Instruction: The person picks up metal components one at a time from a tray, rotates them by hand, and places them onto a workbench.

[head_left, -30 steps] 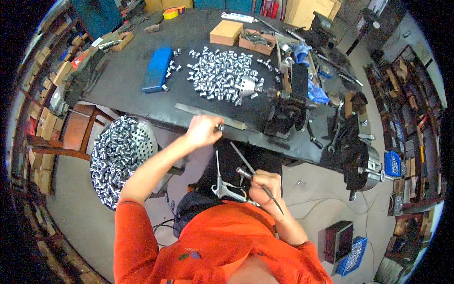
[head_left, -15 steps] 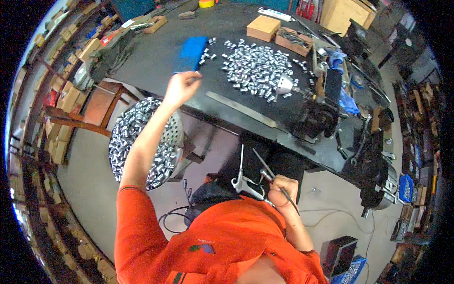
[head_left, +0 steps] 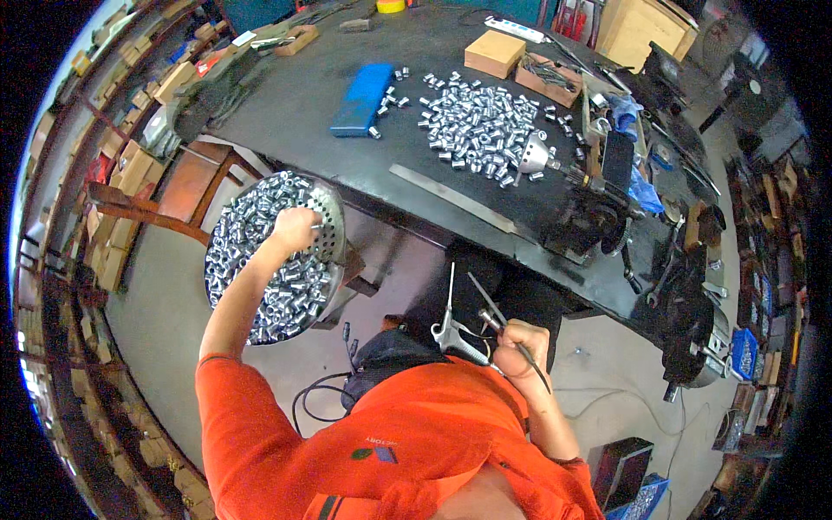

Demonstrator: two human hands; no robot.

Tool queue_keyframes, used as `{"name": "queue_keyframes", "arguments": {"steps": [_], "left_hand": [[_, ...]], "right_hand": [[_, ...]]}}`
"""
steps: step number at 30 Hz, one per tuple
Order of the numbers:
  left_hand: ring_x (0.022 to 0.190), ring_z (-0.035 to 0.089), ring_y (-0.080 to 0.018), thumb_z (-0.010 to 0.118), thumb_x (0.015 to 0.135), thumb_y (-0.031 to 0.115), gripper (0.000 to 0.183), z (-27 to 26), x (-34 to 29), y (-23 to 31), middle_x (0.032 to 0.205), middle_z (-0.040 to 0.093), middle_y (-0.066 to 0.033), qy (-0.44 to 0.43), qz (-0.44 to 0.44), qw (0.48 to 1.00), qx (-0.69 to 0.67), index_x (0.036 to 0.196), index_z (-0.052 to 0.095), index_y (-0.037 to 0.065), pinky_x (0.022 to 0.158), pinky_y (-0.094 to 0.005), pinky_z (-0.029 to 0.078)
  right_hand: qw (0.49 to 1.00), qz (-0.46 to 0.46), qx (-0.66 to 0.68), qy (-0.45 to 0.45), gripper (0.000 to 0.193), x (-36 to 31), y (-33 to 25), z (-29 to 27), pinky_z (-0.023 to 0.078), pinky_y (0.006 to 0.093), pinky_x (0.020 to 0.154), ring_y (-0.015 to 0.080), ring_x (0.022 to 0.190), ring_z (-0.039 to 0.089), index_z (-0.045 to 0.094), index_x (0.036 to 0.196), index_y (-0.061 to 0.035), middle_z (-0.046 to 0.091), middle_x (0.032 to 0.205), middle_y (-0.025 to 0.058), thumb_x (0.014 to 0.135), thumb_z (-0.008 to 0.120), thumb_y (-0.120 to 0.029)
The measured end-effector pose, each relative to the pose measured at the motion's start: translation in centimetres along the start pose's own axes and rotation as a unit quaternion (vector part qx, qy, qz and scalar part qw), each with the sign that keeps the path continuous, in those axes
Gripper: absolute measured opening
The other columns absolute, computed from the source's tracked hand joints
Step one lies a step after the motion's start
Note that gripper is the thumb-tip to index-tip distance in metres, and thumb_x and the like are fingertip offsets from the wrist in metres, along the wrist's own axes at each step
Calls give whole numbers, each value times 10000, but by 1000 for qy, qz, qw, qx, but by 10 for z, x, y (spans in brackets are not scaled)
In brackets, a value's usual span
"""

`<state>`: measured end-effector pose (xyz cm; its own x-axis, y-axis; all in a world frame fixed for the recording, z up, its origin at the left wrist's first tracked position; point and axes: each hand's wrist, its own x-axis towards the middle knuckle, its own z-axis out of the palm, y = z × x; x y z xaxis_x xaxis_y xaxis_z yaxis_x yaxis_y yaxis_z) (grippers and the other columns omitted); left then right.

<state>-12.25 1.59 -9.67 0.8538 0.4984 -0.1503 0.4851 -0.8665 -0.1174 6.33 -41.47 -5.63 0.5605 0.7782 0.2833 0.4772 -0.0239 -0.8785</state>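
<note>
My left hand [head_left: 296, 230] is over the round perforated metal basin [head_left: 334, 212], its fingers closed just above the heaped short metal sleeves [head_left: 260, 234]. What those fingers hold, if anything, is too small to tell. Low in front of my body, my right hand [head_left: 522, 348] is wrapped round a slender pointed metal tool [head_left: 488, 302], which sticks out past both sides of the fist. Beside that fist an air blow gun [head_left: 459, 341] with a long thin nozzle rests across my lap, apparently touching the fingers.
On the dark bench, a pile of sleeves [head_left: 481, 121] lies by a motor-driven spindle with a perforated metal cup [head_left: 532, 156]. A blue case [head_left: 364, 100] and a flat metal bar [head_left: 451, 198] are nearby. Left of the basin stands a wooden chair [head_left: 191, 186].
My left hand has come down and toward me, from the bench edge by the blue case to the basin of sleeves. My right hand keeps its grip, almost unmoved.
</note>
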Motion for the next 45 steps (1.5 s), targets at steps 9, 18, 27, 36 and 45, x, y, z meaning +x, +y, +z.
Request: {"name": "queue_keyframes", "arguments": {"steps": [9,18,27,36,45], "left_hand": [[1026,594,-183,545,821,-95,317,-103,-44,134,1053,637,-108,-77,130,730,-666,1136,538,-56,920,-312,452],[920,585,-138,691,746,-38,314,-104,-41,169,939,612,-52,-80,201,732,-646,1028,555,-13,825,-282,469],[757,587,-90,692,774,41,199,-116,-47,189,808,638,-18,-92,211,786,-574,962,641,-1,688,-257,485],[680,600,-64,647,854,118,196,-104,-51,206,757,625,-18,-153,142,689,-694,984,594,-20,558,-216,477],[606,561,-228,657,654,36,221,-105,-28,192,722,505,-77,174,224,891,-354,864,588,34,540,-322,447]], "right_hand": [[994,-58,31,-89,257,17,-23,0,282,344,430,244,457,401,376,571,-45,372,545,90,582,631,-16],[993,-69,24,-90,197,35,-29,4,351,352,449,284,491,477,442,602,-51,456,581,104,619,639,-50],[991,-73,-89,-75,177,35,-25,16,415,419,457,322,514,537,490,591,-62,506,593,119,596,656,-123],[995,-49,-59,-59,185,32,-22,14,413,387,465,308,520,543,495,601,-57,514,605,120,616,667,-126],[992,-71,45,-95,257,22,-43,-15,324,353,441,274,477,441,399,603,-45,405,576,99,627,650,-97]]}}
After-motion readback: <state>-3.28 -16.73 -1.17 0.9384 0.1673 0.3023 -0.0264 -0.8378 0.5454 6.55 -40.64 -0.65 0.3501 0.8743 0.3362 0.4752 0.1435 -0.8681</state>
